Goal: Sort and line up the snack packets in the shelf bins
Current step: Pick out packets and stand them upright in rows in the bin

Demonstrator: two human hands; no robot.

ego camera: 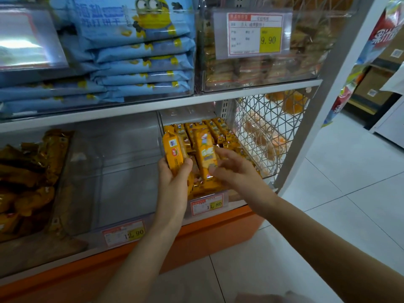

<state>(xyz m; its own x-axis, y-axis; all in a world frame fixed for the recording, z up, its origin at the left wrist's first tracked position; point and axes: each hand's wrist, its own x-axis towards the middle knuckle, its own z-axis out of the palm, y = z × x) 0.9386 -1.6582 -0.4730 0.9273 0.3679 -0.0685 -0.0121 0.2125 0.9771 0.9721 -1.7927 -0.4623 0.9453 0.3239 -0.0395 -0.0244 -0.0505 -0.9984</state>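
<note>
Head view shows two orange snack packets held upright over the clear bin [190, 115] of like packets at the frame's centre. The left hand [172, 178] curls fingers and thumb round the left packet [175, 152], and the right hand [231, 169] pinches the right packet [205, 154] low down between thumb and fingers, slightly blurred. A price tag [208, 205] sits at six o'clock of the hands, a wire basket [269, 114] at three, gold packets [28, 171] at nine — and stacked blue packets [140, 51] at eleven.

Snack packets [218, 130] in the lower bin [185, 115], price tag [206, 205] on its front, wire basket [262, 119] right of it, bagged snacks [28, 171] far left of it, stacked packs [140, 62] above it
</note>
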